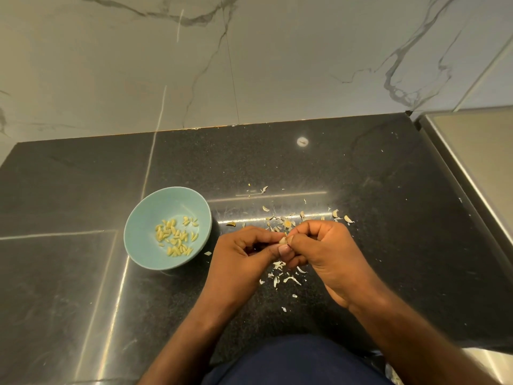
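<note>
**A:** Black stone counter [388,218], entry one: what is held?
**B:** One garlic clove [282,240], pinched between the fingertips of both hands just above the counter, to the right of the bowl.
**A:** Left hand [244,254]?
**B:** Thumb and forefinger pinch the clove, and the other fingers are curled under.
**A:** Right hand [324,245]?
**B:** It pinches the same clove from the opposite side, with the remaining fingers curled.
**A:** Long axis of the clove?
**B:** It seems to run away from the person, toward the wall [249,65]. Fingertips cover most of it, so I cannot tell which end is the tip.
**A:** Other items?
**B:** Blue-green bowl [166,201], left of the hands, holding peeled cloves [175,237]. Papery skins [283,276] lie scattered under and beyond the hands.
</note>
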The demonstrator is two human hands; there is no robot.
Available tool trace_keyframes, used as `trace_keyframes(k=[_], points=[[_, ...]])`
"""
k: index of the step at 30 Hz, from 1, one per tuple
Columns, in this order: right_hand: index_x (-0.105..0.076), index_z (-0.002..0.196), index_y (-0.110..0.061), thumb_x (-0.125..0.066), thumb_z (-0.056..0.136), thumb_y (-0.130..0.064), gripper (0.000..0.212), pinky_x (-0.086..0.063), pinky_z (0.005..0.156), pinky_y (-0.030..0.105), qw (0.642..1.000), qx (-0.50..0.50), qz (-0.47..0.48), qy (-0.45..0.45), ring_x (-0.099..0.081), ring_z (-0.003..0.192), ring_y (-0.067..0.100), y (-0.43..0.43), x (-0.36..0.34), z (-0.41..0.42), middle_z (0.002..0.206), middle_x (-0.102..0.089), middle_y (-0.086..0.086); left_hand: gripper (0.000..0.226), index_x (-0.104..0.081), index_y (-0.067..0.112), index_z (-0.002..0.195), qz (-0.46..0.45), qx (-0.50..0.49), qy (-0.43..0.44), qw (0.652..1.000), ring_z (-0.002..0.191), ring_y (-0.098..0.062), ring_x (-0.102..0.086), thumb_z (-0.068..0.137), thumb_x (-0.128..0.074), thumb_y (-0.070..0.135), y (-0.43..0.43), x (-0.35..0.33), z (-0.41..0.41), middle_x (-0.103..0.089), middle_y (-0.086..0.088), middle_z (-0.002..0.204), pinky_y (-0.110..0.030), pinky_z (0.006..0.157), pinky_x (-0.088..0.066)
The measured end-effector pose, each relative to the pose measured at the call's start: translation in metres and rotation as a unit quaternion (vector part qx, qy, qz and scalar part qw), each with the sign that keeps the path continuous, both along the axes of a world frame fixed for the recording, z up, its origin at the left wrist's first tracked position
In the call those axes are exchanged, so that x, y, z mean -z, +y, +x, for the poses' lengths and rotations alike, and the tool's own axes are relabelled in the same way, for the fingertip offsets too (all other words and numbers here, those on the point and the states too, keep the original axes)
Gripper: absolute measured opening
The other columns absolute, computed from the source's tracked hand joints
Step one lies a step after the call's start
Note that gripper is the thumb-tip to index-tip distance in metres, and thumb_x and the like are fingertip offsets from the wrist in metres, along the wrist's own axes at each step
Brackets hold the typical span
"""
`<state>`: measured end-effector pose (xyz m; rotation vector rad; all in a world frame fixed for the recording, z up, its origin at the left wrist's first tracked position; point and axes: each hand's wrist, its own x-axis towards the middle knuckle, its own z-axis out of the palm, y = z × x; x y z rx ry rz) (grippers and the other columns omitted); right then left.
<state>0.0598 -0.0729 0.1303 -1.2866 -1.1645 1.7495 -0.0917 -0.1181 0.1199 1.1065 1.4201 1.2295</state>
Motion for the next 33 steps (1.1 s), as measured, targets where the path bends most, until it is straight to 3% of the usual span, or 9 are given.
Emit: trace_keyframes(k=[4,8,11,13,15,18,20,27,33], points=[[-0.068,0.079,0.003,-0.067,0.084,0.003,0.005,-0.054,0.056,0.024,1.000,-0.015,0.016,0.003,-0.065,0.058,0.016,0.001,0.000,0.002,0.065,-0.070,0.011,0.028,-0.075,0.005,0.099,-0.091,-0.001,-0.132,0.987,0.085,-0.022,-0.073,0.074,-0.076,0.017,0.000,-0.002,-0.001,-0.076,-0.013,0.090,-0.029,0.079,-0.058],[-0.065,0.077,0.007,-0.061,0.084,-0.005,0.014,-0.054,0.056,0.026,0.999,-0.023,0.019,0.036,-0.064,0.061,0.019,0.001,0.002,0.003,0.066,-0.067,0.013,0.029,-0.070,-0.003,0.107,-0.156,-0.035,-0.301,0.940,0.081,-0.024,-0.070,0.081,-0.069,0.011,0.004,-0.001,-0.002,-0.071,-0.018,0.089,-0.029,0.076,-0.058],[-0.063,0.069,-0.003,-0.052,0.075,-0.014,0.017,-0.052,0.055,0.029,0.998,-0.012,0.009,0.069,-0.062,0.062,0.021,0.002,-0.001,0.004,0.069,-0.066,0.012,0.032,-0.068,-0.003,0.112,-0.170,-0.048,-0.352,0.919,0.077,-0.019,-0.068,0.082,-0.068,0.007,0.004,-0.001,-0.001,-0.070,-0.014,0.086,-0.026,0.072,-0.059],[-0.061,0.068,-0.007,-0.050,0.083,-0.017,0.021,-0.051,0.055,0.031,0.999,-0.002,0.026,0.034,-0.061,0.061,0.021,0.004,0.001,0.006,0.068,-0.065,0.010,0.033,-0.069,-0.002,0.112,-0.169,-0.050,-0.356,0.918,0.076,-0.018,-0.068,0.080,-0.068,0.007,0.003,-0.002,-0.001,-0.070,-0.013,0.085,-0.025,0.070,-0.059],[-0.063,0.074,-0.010,-0.056,0.095,-0.014,0.023,-0.052,0.059,0.033,0.992,-0.009,0.091,-0.085,-0.061,0.063,0.016,0.006,0.004,0.010,0.067,-0.067,0.005,0.032,-0.070,-0.001,0.110,-0.168,-0.054,-0.356,0.918,0.076,-0.019,-0.069,0.079,-0.069,0.007,0.003,-0.002,-0.001,-0.071,-0.013,0.086,-0.025,0.069,-0.059],[-0.066,0.088,-0.028,-0.068,0.091,-0.009,0.020,-0.051,0.069,0.016,0.950,-0.062,0.185,-0.243,-0.063,0.077,-0.001,0.007,0.006,0.014,0.082,-0.068,-0.009,0.030,-0.071,-0.001,0.105,-0.166,-0.064,-0.344,0.922,0.077,-0.020,-0.070,0.076,-0.071,0.008,0.004,-0.001,0.001,-0.071,-0.014,0.087,-0.024,0.068,-0.059],[-0.067,0.096,-0.035,-0.071,0.089,-0.011,0.025,-0.050,0.072,0.012,0.950,-0.067,0.193,-0.238,-0.064,0.085,-0.003,0.004,0.001,0.013,0.088,-0.069,-0.013,0.025,-0.074,0.002,0.098,-0.158,-0.068,-0.325,0.930,0.077,-0.020,-0.069,0.074,-0.073,0.008,0.004,0.001,0.002,-0.071,-0.015,0.087,-0.024,0.067,-0.059],[-0.078,0.092,-0.022,-0.074,0.088,-0.020,0.006,-0.048,0.059,0.013,0.964,-0.102,0.180,-0.168,-0.061,0.062,-0.004,0.000,-0.010,0.010,0.073,-0.072,-0.014,0.033,-0.076,0.002,0.099,-0.098,-0.044,-0.198,0.974,0.086,-0.022,-0.072,0.068,-0.077,0.014,0.001,0.003,0.000,-0.076,-0.015,0.094,-0.028,0.075,-0.058],[-0.078,0.089,-0.019,-0.077,0.084,-0.023,0.007,-0.057,0.065,0.021,0.973,-0.096,0.173,-0.122,-0.070,0.070,0.012,-0.002,-0.011,0.010,0.077,-0.075,-0.006,0.026,-0.077,0.004,0.096,-0.032,-0.029,-0.132,0.990,0.085,-0.017,-0.073,0.070,-0.076,0.011,0.000,0.000,-0.003,-0.077,-0.011,0.091,-0.023,0.072,-0.056]])
